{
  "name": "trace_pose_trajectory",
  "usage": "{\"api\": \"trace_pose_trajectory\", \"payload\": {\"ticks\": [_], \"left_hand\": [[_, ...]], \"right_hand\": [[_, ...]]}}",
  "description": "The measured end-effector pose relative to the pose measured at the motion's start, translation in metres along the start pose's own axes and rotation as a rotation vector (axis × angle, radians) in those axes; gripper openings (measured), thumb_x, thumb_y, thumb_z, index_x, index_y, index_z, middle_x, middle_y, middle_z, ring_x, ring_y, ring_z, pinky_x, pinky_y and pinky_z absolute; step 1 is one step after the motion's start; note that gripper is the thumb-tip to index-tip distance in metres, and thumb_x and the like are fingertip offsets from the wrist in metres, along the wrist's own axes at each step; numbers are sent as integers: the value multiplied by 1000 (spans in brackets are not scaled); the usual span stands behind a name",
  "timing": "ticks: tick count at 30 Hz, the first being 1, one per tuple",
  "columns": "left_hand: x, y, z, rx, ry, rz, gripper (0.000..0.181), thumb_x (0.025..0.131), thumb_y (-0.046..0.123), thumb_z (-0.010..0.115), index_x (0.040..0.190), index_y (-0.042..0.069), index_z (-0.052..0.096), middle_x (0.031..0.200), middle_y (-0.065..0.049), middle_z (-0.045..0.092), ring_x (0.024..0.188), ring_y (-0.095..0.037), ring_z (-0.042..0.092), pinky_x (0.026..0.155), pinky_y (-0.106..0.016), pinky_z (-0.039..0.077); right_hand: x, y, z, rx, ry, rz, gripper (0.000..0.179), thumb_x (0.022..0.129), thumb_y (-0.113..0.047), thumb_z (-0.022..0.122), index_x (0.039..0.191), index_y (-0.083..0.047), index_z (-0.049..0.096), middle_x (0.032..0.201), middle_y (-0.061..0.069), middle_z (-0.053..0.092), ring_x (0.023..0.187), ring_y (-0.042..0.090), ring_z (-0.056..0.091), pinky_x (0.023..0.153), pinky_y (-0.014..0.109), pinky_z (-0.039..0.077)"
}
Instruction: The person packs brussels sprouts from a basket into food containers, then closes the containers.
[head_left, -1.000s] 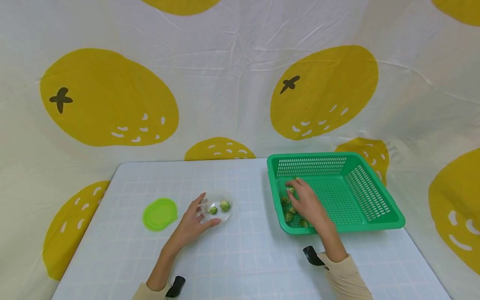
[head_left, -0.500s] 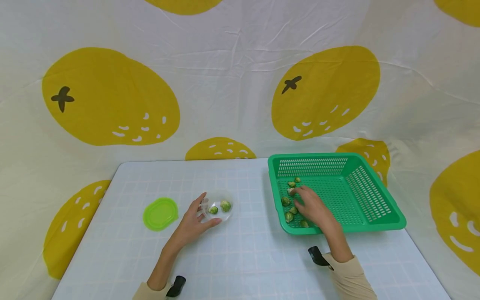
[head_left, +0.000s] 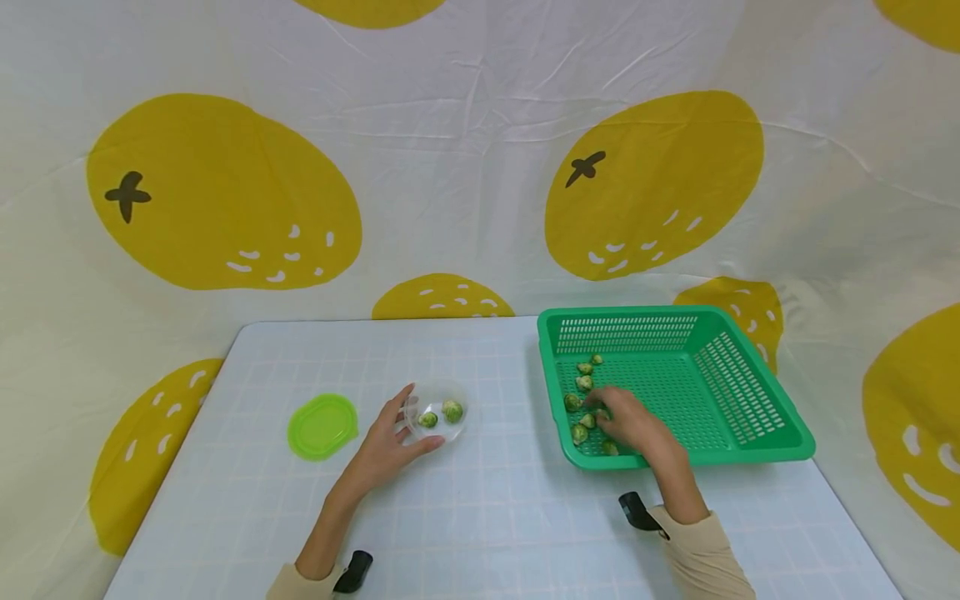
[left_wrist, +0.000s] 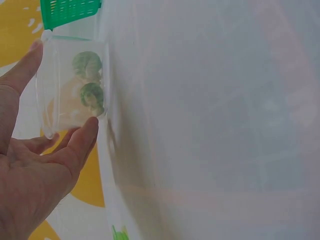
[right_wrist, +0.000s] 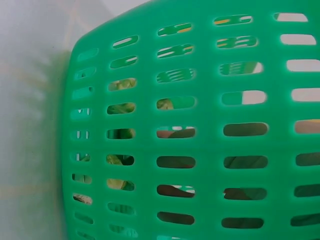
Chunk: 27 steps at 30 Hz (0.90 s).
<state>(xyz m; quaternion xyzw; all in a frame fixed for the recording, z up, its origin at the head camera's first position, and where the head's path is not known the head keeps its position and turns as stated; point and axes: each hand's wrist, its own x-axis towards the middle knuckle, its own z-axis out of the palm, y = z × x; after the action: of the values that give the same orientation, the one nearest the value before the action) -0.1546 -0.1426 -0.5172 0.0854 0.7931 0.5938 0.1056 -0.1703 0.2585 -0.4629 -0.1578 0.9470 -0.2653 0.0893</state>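
In the head view, my left hand (head_left: pixel 386 446) holds a clear plastic cup (head_left: pixel 459 427) at its left side, thumb and fingers apart around it. Two Brussels sprouts lie inside; the left wrist view shows the upper sprout (left_wrist: pixel 87 66) and lower sprout (left_wrist: pixel 92 97) through the cup (left_wrist: pixel 67 107). My right hand (head_left: pixel 633 423) reaches into a green basket (head_left: pixel 750 457), bent fingers among Brussels sprouts. Its index fingertip is close to one sprout (head_left: pixel 572 402); another sprout (head_left: pixel 588 422) lies by the thumb. In the right wrist view the slotted basket wall (right_wrist: pixel 210 145) hides most of the hand.
A bright green lid (head_left: pixel 322 427) lies on the table left of my left hand. Several more sprouts line the basket's left side, such as a sprout (head_left: pixel 584 382) farther back. A patterned cloth (head_left: pixel 465 167) hangs behind the checked table (head_left: pixel 480 517).
My right hand has moved nearer along the basket's left side, away from the sprouts farther back, which now show uncovered. The left hand and cup have stayed put.
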Motion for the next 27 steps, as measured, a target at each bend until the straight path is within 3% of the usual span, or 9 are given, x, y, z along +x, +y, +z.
{"api": "trace_pose_trajectory", "payload": {"ticks": [14, 27], "left_hand": [[1, 3, 1, 42, 10, -24, 109, 83, 29, 89, 164, 11, 18, 162, -19, 27, 147, -34, 36, 114, -44, 40], [11, 5, 1, 199, 20, -34, 115, 79, 46, 89, 164, 17, 17, 163, -17, 28, 147, -36, 34, 114, -57, 40]], "right_hand": [[3, 0, -1, -35, -64, 75, 20, 92, 13, 62, 109, 8, 70, 113, 23, 67, 113, 46, 60, 89, 54, 55], [3, -3, -1, -41, -71, 105, 20, 91, 12, 62, 108, 8, 71, 113, 23, 67, 113, 44, 60, 88, 53, 55]]}}
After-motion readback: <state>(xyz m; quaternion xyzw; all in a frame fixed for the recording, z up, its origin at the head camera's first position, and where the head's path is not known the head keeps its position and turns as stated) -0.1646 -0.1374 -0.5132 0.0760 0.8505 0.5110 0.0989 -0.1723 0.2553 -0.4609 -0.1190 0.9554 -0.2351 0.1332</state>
